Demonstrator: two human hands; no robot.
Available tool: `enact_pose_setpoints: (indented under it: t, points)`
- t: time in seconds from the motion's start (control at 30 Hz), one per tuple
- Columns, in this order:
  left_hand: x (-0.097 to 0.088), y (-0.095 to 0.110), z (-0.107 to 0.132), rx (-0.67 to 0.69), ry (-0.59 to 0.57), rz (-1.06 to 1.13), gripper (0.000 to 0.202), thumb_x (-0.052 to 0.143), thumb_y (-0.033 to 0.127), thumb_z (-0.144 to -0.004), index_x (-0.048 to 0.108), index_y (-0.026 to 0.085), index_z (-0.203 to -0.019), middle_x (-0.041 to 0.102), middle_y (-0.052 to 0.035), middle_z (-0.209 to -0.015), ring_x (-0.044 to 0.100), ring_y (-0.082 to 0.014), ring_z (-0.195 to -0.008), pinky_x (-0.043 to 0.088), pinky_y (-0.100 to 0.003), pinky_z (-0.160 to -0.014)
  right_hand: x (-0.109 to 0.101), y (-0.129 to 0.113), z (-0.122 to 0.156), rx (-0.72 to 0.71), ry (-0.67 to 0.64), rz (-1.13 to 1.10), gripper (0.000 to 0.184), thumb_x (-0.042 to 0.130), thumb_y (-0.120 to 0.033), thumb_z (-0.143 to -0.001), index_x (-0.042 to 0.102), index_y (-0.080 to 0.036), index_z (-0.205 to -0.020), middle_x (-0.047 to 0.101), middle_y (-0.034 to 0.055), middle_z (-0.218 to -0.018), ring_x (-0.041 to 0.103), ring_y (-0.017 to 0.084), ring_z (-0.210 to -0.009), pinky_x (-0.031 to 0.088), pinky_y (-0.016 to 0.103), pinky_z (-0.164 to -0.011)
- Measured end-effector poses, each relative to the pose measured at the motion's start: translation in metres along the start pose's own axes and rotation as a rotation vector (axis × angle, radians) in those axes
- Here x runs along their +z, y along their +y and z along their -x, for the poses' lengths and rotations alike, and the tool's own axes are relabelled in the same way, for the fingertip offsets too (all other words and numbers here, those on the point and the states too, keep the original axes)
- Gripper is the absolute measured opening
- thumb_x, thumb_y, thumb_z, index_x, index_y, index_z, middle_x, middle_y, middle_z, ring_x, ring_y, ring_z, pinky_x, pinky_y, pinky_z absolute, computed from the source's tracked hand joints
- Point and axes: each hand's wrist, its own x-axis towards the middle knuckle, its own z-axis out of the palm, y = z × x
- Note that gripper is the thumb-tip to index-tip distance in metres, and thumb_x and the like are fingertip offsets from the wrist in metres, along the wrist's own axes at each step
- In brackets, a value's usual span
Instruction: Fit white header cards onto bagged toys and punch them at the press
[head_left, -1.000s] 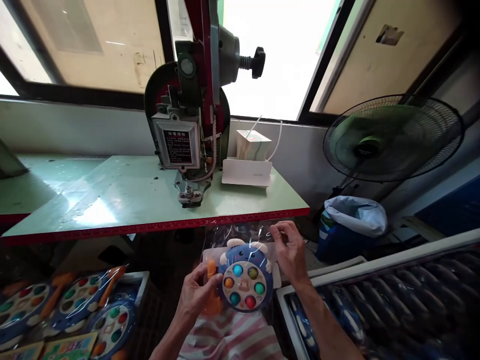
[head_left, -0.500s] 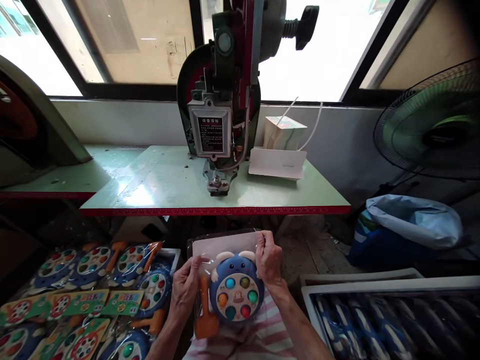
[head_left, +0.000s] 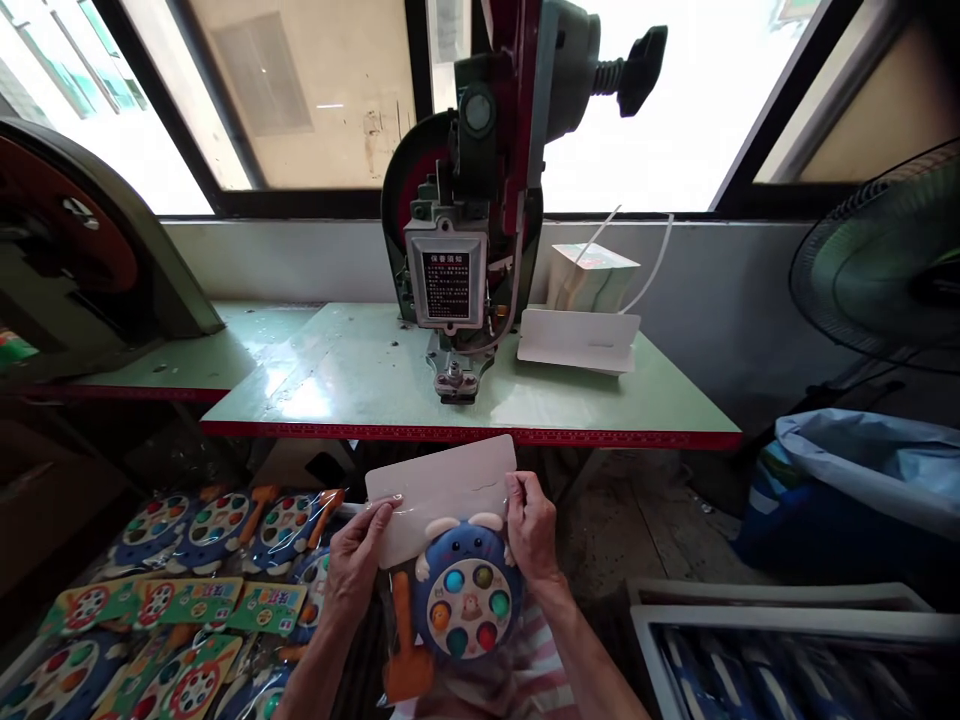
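Observation:
A blue animal-shaped toy [head_left: 471, 590] with coloured round buttons lies in a clear plastic bag in front of me, over a striped cloth. An orange toy hammer [head_left: 407, 640] is beside it in the same bag. A pale blank card [head_left: 442, 490] stands across the bag's top, slightly tilted, its right end higher. My left hand [head_left: 358, 560] is closed on the card's left end, thumb on its face. My right hand [head_left: 534, 525] pinches the card's right edge where it meets the bag. How the bag's mouth sits against the card is unclear.
A stapling machine [head_left: 450, 290] stands on the green table [head_left: 352, 390], with a folded white card [head_left: 577, 340] and a stack of cards [head_left: 596, 275] beside it. Packed toys [head_left: 217, 530] lie at left. A white crate [head_left: 787, 625] of toys, a blue bag [head_left: 847, 460] and a fan [head_left: 885, 250] are at right.
The card has risen above the bag's top and tilted, its right end upward. Both hands still grip at its sides. The whole view has shifted, so the surroundings appear farther right.

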Motion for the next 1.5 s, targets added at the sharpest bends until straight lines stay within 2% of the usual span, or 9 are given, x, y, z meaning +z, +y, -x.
enact_pose_setpoints:
  t: [0.07, 0.2, 0.3, 0.37, 0.47, 0.6, 0.67, 1.03, 1.5]
  points:
    - [-0.008, 0.007, -0.005, 0.041, -0.039, -0.006, 0.032, 0.077, 0.049, -0.082, 0.082, 0.022, -0.099, 0.079, -0.0073, -0.114, 0.066, -0.0271, -0.115, 0.052, -0.028, -0.092, -0.008, -0.004, -0.007, -0.024, -0.048, -0.112, 0.038, 0.047, -0.052, -0.103, 0.064, -0.022, -0.086, 0.067, 0.0036, -0.076, 0.062, 0.019, -0.071, 0.048, 0.03, -0.071]
    - [-0.023, 0.024, -0.012, 0.046, -0.126, 0.028, 0.034, 0.078, 0.041, -0.081, 0.078, 0.023, -0.111, 0.076, -0.0066, -0.116, 0.067, -0.0219, -0.1, 0.053, -0.024, -0.076, -0.02, -0.007, -0.02, -0.018, -0.123, -0.282, 0.035, 0.059, -0.052, -0.097, 0.069, -0.021, -0.084, 0.068, 0.0105, -0.121, 0.061, 0.025, -0.112, 0.047, 0.035, -0.097]
    - [-0.026, 0.035, -0.014, 0.021, -0.194, 0.078, 0.041, 0.079, 0.037, -0.081, 0.073, 0.023, -0.119, 0.075, -0.0044, -0.103, 0.066, -0.0159, -0.082, 0.051, -0.021, -0.067, -0.022, -0.006, -0.024, 0.121, -0.252, -0.358, 0.038, 0.063, -0.057, -0.093, 0.071, -0.021, -0.085, 0.072, 0.0067, -0.1, 0.063, 0.023, -0.092, 0.05, 0.031, -0.081]
    - [-0.023, 0.037, -0.014, 0.018, -0.206, 0.156, 0.056, 0.081, 0.034, -0.08, 0.065, 0.026, -0.132, 0.075, -0.0044, -0.108, 0.068, -0.0166, -0.086, 0.054, -0.022, -0.071, -0.022, -0.005, -0.024, 0.183, -0.281, -0.372, 0.04, 0.065, -0.06, -0.091, 0.071, -0.02, -0.086, 0.069, 0.0031, -0.083, 0.06, 0.021, -0.08, 0.048, 0.029, -0.071]
    - [-0.015, 0.031, -0.012, -0.034, -0.102, 0.297, 0.084, 0.085, 0.034, -0.075, 0.045, 0.031, -0.149, 0.071, -0.0079, -0.126, 0.072, -0.022, -0.098, 0.06, -0.031, -0.08, -0.021, -0.005, -0.023, 0.206, -0.253, -0.386, 0.041, 0.067, -0.061, -0.089, 0.07, -0.02, -0.085, 0.068, 0.0022, -0.08, 0.058, 0.02, -0.077, 0.046, 0.028, -0.068]
    - [-0.011, 0.02, -0.008, -0.241, -0.058, 0.327, 0.056, 0.088, 0.044, -0.07, 0.07, 0.016, -0.115, 0.076, -0.0088, -0.1, 0.071, -0.0208, -0.081, 0.063, -0.031, -0.066, -0.022, -0.006, -0.023, 0.231, -0.237, -0.389, 0.041, 0.069, -0.061, -0.087, 0.071, -0.02, -0.085, 0.068, 0.0023, -0.081, 0.057, 0.02, -0.077, 0.046, 0.028, -0.068]
    - [-0.012, 0.02, -0.007, -0.241, -0.067, 0.332, 0.046, 0.089, 0.046, -0.069, 0.075, 0.014, -0.099, 0.076, -0.0077, -0.097, 0.07, -0.0195, -0.079, 0.063, -0.029, -0.062, -0.022, -0.006, -0.024, 0.243, -0.237, -0.416, 0.04, 0.07, -0.06, -0.086, 0.07, -0.02, -0.086, 0.067, 0.0021, -0.081, 0.057, 0.02, -0.078, 0.046, 0.027, -0.068]
    - [-0.005, 0.016, -0.009, -0.111, 0.057, 0.368, 0.033, 0.084, 0.046, -0.077, 0.078, 0.016, -0.091, 0.078, -0.0035, -0.086, 0.07, -0.015, -0.072, 0.058, -0.021, -0.059, -0.023, -0.001, -0.025, 0.288, -0.237, -0.493, 0.039, 0.075, -0.06, -0.084, 0.067, -0.021, -0.087, 0.065, 0.0011, -0.078, 0.058, 0.018, -0.073, 0.046, 0.027, -0.064]
    - [-0.016, 0.032, -0.014, -0.179, -0.035, 0.201, 0.053, 0.087, 0.054, -0.069, 0.079, 0.016, -0.105, 0.081, -0.0094, -0.096, 0.074, -0.0227, -0.082, 0.058, -0.027, -0.068, -0.025, -0.002, -0.034, 0.301, -0.246, -0.469, 0.041, 0.075, -0.062, -0.081, 0.068, -0.021, -0.084, 0.069, 0.0038, -0.077, 0.062, 0.021, -0.071, 0.049, 0.031, -0.062]
